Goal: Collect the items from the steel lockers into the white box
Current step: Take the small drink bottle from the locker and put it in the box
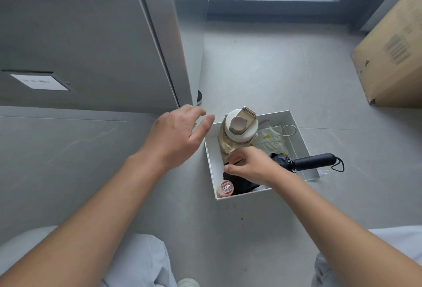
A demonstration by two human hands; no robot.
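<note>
Left hand (180,131): grip wide, fingers spread, holding nothing, beside the left rim of the white box (214,168), centre-right of frame. Right hand (253,165): grip narrow, pinching a thin black item (235,162) inside the box. Box stands on grey floor (262,70); steel locker (91,35) upper left.

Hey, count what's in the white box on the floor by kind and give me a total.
Bottles: 2 (big cream bottle, small red-capped bottle)
Umbrellas: 1 (black umbrella)
Packets: 1 (pale packet)
Total: 4 in view; the right hand, pinching a thin dark strap, hides part of the white box.
</note>
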